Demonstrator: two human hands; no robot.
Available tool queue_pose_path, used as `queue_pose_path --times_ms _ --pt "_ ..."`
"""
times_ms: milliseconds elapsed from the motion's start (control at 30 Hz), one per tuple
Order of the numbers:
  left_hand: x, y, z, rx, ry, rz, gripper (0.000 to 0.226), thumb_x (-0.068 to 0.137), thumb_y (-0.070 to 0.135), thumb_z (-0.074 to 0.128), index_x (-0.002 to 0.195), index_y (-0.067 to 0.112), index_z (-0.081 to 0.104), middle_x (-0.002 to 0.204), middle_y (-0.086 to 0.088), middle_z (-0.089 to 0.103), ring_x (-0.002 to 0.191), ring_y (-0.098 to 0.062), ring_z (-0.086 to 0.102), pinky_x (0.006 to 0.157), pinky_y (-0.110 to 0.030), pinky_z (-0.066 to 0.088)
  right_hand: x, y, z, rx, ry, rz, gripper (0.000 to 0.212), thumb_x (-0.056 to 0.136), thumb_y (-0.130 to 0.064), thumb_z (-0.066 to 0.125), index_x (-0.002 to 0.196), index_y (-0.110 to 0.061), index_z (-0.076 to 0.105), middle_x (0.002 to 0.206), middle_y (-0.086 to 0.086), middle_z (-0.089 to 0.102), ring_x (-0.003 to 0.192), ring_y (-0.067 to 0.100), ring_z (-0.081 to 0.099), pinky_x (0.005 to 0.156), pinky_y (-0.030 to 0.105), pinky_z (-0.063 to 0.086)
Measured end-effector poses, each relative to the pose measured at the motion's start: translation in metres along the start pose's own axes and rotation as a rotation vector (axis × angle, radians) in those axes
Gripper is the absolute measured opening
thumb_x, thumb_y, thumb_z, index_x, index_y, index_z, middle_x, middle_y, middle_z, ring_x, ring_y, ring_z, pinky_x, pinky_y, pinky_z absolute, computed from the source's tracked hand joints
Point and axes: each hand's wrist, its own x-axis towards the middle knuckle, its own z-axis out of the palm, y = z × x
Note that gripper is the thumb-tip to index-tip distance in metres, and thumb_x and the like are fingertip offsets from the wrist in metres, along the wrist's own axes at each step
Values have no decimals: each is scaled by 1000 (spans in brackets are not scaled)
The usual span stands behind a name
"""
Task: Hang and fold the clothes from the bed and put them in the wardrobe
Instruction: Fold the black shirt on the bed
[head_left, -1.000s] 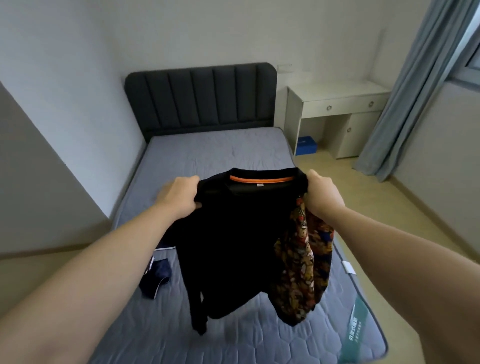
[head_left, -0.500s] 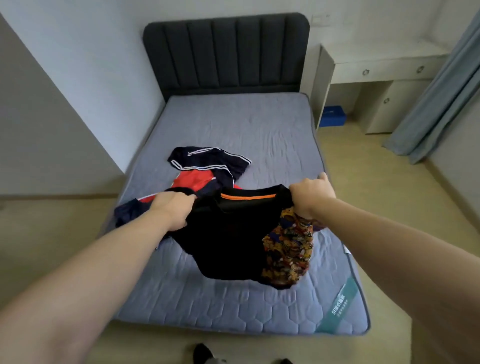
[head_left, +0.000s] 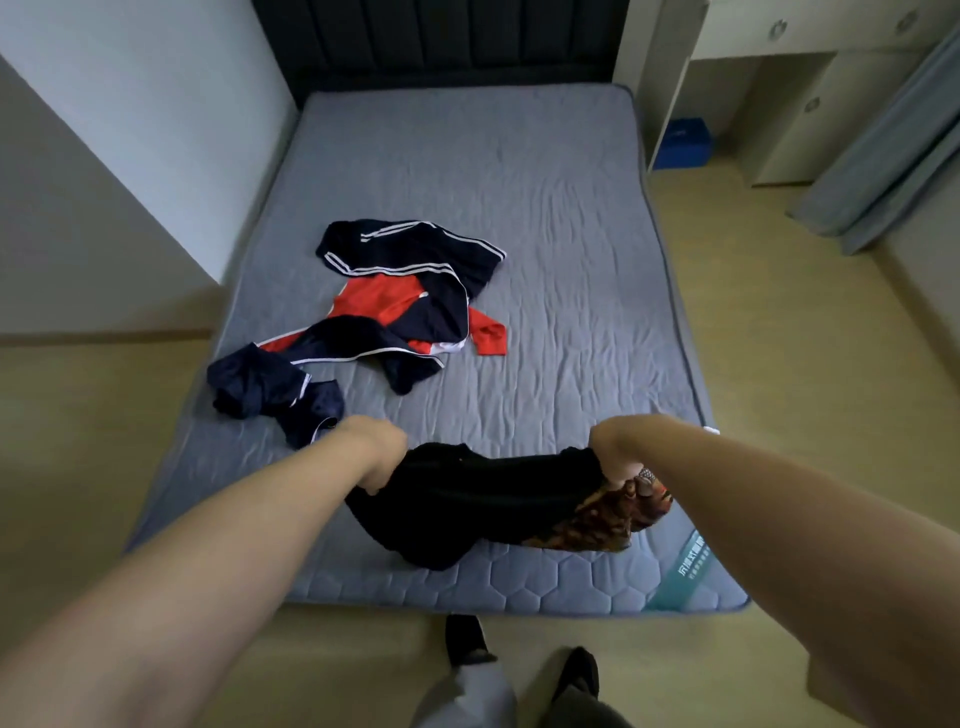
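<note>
Dropped right down since half a second ago, the black top (head_left: 483, 499) now lies on the near end of the mattress (head_left: 545, 208) instead of hanging in the air. Going across: navy and red tracksuit bits (head_left: 410, 306) sit further up on the left, left hand (head_left: 376, 457) has its fingers curled tight round one shoulder of the top, right hand (head_left: 615, 449) is clenched on the other shoulder, patterned fabric (head_left: 602, 519) bunched just under it.

A: Where's the shirt (head_left: 483, 504)?
B: Between the left hand (head_left: 376, 454) and right hand (head_left: 615, 447), draped on the mattress (head_left: 519, 208) beneath them.
A: The tracksuit pile (head_left: 410, 301)?
B: Beyond the left hand, on the mattress. The desk (head_left: 753, 36) stands far beyond the right hand, curtain (head_left: 883, 156) right of it.
</note>
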Motion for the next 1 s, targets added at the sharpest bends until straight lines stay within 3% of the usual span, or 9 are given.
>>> queue_pose_path --times_ms 67,133,200,233,300,433,633,867,1000 --pt "29 -20 -13 -115 274 -88 32 86 14 59 117 22 60 123 -6 61 110 -30 63 80 -38 49 16 5 -20 20 124 54 17 91 -14 62 108 -11 62 108 9 58 87 26 57 92 39 53" --pt "62 -42 -27 -376 653 -245 56 87 8 62 139 20 45 136 -12 50 116 -35 58 90 -44 50 38 15 -47 128 492 214 39 92 -15 57 130 -18 51 132 13 48 116 32 51 105 49 39" --pt "97 -56 -32 -618 922 -373 77 89 11 67 153 14 25 156 -19 28 128 -39 50 101 -45 47 61 22 -70 319 818 419 71 97 -22 49 157 -20 13 158 22 20 145 39 24 117 56 20" --pt "112 -57 -30 -663 959 -392 82 90 13 68 156 12 19 161 -20 17 136 -39 43 107 -44 44 75 22 -75 448 849 478 79 99 -25 45 159 -19 -5 163 23 6 150 39 13 119 56 16" --pt "139 -47 -8 -687 870 -358 81 90 13 66 157 13 20 165 -17 9 146 -35 31 113 -42 39 104 11 -69 639 758 473 83 99 -27 46 158 -17 -11 165 22 0 152 37 12 117 52 23" --pt "183 -3 72 -794 396 -263 62 95 15 59 151 16 34 162 -8 20 140 -31 40 107 -41 42 166 -21 -2 807 459 373 61 96 -24 49 150 -16 23 150 17 30 135 37 42 100 50 43" --pt "242 58 183 -1091 -38 -346 40 98 23 57 134 8 47 130 -15 59 113 -31 59 89 -34 49 258 -44 105 978 87 342 68 96 -28 55 148 2 23 152 25 35 140 38 39 110 43 40" --pt "307 92 251 -1530 -162 -567 50 92 31 66 134 6 55 118 -9 64 100 -29 63 93 -42 55 334 -46 163 1393 146 623 69 94 -17 56 150 -1 19 141 22 48 130 40 50 102 40 43" --pt "325 107 261 -1792 -190 -680 59 95 31 68 146 14 46 139 -6 54 112 -27 55 97 -39 49 358 -47 186 1645 227 683 71 89 -20 65 149 -14 28 131 16 58 118 39 57 96 40 47"
